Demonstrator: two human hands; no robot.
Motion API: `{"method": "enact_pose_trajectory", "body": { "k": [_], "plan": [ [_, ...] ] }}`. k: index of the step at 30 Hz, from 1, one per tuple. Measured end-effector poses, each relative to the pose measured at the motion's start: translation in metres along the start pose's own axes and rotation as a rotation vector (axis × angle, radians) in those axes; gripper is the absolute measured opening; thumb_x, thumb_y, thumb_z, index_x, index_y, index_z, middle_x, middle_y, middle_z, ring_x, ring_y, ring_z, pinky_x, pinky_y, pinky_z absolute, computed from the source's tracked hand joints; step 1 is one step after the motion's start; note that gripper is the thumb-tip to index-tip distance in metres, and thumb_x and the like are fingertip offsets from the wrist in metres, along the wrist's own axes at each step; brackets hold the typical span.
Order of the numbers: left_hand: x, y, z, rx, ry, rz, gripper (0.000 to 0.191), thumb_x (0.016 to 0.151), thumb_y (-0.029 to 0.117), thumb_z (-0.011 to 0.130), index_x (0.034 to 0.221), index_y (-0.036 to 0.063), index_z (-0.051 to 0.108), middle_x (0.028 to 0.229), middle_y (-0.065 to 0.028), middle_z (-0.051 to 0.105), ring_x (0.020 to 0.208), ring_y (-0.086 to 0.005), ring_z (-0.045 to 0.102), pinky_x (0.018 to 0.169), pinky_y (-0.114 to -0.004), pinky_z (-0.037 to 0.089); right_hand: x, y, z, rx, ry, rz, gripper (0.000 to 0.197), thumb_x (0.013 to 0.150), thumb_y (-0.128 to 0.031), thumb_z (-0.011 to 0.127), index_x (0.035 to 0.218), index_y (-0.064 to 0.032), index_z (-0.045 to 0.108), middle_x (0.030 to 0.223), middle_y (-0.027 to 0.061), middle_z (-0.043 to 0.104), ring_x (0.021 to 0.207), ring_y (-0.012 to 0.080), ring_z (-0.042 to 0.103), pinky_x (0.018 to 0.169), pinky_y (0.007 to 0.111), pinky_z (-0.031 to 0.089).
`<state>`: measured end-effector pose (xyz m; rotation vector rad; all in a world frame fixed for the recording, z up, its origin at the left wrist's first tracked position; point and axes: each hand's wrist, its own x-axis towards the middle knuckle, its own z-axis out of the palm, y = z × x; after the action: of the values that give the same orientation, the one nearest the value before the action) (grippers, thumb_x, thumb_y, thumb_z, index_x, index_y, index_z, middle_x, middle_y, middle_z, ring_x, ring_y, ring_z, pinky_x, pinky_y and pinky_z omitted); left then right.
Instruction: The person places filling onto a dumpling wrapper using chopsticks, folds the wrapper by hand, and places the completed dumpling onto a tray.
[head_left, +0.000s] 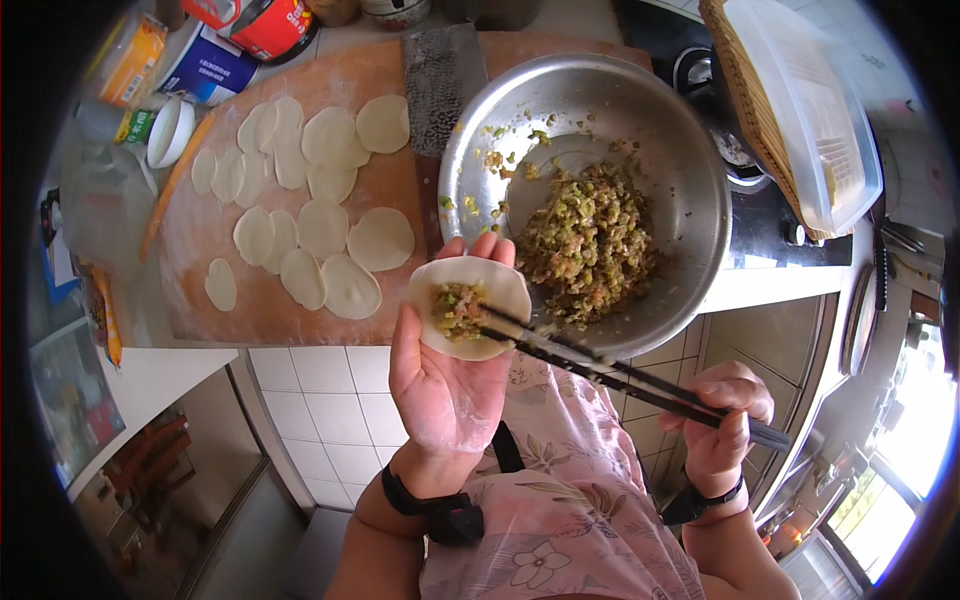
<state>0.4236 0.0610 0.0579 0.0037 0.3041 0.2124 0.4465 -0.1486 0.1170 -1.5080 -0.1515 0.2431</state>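
Note:
My left hand (454, 397), palm up and dusted with flour, holds a round dumpling wrapper (491, 281) across its palm and fingers. A small heap of chopped filling (459, 309) lies on the middle of that wrapper. Between the fingers of my right hand (724, 416) is a pair of dark chopsticks (637, 382), flecked with filling, their tips touching the heap. Behind my left fingertips, a wide stainless steel basin (686, 277) contains a mound of green and pinkish minced filling (589, 232). Several loose wrappers (381, 238) lie on the wooden board (247, 322) to the left, some overlapping.
A cleaver (442, 82) lies flat on the board, left of the basin. A white bowl (171, 133), a blue tub (206, 64) and a red container (259, 26) line the back left. At right, a translucent plastic bin (817, 112) and a woven tray (757, 127) stand over the stove (810, 251).

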Motion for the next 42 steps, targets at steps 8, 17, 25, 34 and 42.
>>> {"method": "enact_pose_trajectory", "body": {
  "k": [8, 17, 25, 34, 42],
  "plan": [
    [0.000, 0.004, 0.019, 0.106, -0.010, -0.161, 0.052, 0.097, 0.030, 0.030, 0.139, -0.0004, 0.024, 0.146, -0.0184, 0.022, 0.137, -0.0286, 0.019, 0.110, -0.045, 0.024, 0.003, 0.001, 0.009, -0.068, 0.009, 0.024, 0.041, 0.091, -0.033, 0.052, 0.088, 0.0059, 0.063, 0.078, 0.0189, 0.066, 0.066, 0.0249, 0.067, 0.061, 0.032, 0.055],
    [-0.001, 0.014, 0.030, 0.059, -0.064, -0.221, 0.052, 0.097, 0.030, 0.030, 0.137, -0.0037, 0.028, 0.145, -0.0204, 0.025, 0.137, -0.0300, 0.019, 0.112, -0.043, 0.019, -0.013, -0.002, 0.017, -0.049, -0.006, 0.019, 0.040, 0.091, -0.033, 0.052, 0.087, 0.0052, 0.063, 0.079, 0.0196, 0.065, 0.066, 0.0252, 0.066, 0.059, 0.033, 0.055],
    [-0.005, 0.025, 0.036, 0.126, -0.058, -0.252, 0.053, 0.098, 0.031, 0.029, 0.138, -0.0032, 0.025, 0.144, -0.0209, 0.025, 0.137, -0.0294, 0.018, 0.111, -0.043, 0.022, -0.013, -0.010, 0.029, -0.099, 0.061, -0.043, 0.037, 0.090, -0.029, 0.051, 0.085, 0.0060, 0.063, 0.074, 0.0184, 0.064, 0.062, 0.0240, 0.065, 0.059, 0.031, 0.053],
    [-0.012, 0.042, 0.033, 0.165, -0.038, -0.247, 0.052, 0.098, 0.031, 0.029, 0.137, -0.0036, 0.026, 0.144, -0.0213, 0.025, 0.136, -0.0301, 0.020, 0.111, -0.044, 0.023, -0.018, -0.015, 0.028, 0.010, 0.132, -0.152, 0.031, 0.092, -0.022, 0.048, 0.089, 0.0064, 0.058, 0.076, 0.0175, 0.059, 0.057, 0.0233, 0.061, 0.050, 0.028, 0.050],
    [-0.011, 0.063, 0.028, 0.191, 0.038, -0.303, 0.058, 0.096, 0.038, 0.035, 0.134, -0.0059, 0.030, 0.142, -0.0236, 0.028, 0.134, -0.0331, 0.024, 0.112, -0.042, 0.020, 0.017, 0.010, 0.009, -0.853, -0.004, -0.088, 0.016, 0.087, 0.000, 0.051, 0.097, 0.0028, 0.063, 0.088, 0.0142, 0.064, 0.080, 0.0231, 0.063, 0.075, 0.031, 0.049]
  ]
}}
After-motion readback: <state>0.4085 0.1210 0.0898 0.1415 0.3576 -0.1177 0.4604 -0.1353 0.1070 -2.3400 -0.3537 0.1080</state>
